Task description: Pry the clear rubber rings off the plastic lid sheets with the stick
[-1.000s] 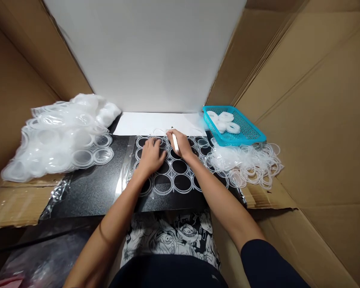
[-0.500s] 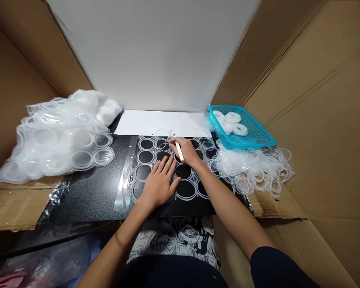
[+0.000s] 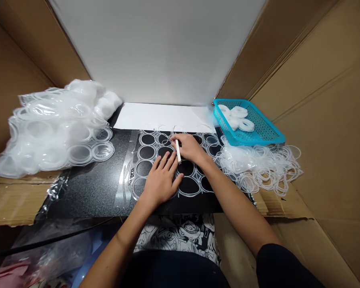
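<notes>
A clear plastic sheet of joined rings [image 3: 147, 152] lies on a black board [image 3: 93, 184] in front of me. My left hand [image 3: 162, 178] rests flat on the sheet with its fingers stretched out, pressing it down. My right hand [image 3: 190, 147] is closed around a thin white stick-like tool [image 3: 178, 151], whose upper tip meets the sheet near its far middle. Several round holes in the sheet show the black board through them.
A heap of clear plastic sheets [image 3: 51, 128] fills the left side. A turquoise basket [image 3: 264, 130] with white rings stands at the right, above a loose pile of thin clear rings [image 3: 258, 164]. White paper [image 3: 162, 116] lies behind the board. Cardboard walls [image 3: 318, 100] enclose both sides.
My left hand slid toward me from a curled pose at the far rings and now lies flat. My right hand with the tool shifted slightly right. The view drifted a little.
</notes>
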`<action>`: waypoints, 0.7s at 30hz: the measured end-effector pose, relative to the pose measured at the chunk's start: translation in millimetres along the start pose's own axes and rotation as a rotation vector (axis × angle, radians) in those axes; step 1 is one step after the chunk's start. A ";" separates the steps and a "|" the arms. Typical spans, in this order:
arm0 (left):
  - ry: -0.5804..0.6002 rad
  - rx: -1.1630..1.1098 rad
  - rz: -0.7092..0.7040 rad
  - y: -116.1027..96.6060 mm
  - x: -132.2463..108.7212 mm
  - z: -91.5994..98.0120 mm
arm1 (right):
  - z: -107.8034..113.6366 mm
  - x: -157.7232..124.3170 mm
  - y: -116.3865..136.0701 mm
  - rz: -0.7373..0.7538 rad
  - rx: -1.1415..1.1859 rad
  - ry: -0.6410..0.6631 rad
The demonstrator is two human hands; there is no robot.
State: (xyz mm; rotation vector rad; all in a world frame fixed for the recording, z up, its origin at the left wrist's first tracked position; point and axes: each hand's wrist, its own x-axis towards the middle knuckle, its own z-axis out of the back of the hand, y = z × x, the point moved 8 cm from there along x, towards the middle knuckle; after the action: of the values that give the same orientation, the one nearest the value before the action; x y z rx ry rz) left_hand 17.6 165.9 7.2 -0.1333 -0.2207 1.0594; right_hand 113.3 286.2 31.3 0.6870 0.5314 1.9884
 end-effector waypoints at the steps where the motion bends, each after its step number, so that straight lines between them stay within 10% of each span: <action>1: 0.002 0.003 0.001 -0.4 0.1 -0.1 | 1.8 2.0 1.6 -0.011 0.010 -0.007; 7: 0.008 -0.008 0.010 0.1 0.3 -1.4 | 17.5 27.9 8.9 -0.083 0.082 -0.102; 21: 0.005 -0.031 0.013 -0.6 1.3 0.0 | -32.0 100.0 20.0 -0.125 -0.009 -0.043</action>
State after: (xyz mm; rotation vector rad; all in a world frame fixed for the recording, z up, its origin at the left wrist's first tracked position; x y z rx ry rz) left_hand 18.7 166.7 7.4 -0.1659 -0.2324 1.0690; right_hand 38.9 361.7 44.7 0.6735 0.5270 1.8546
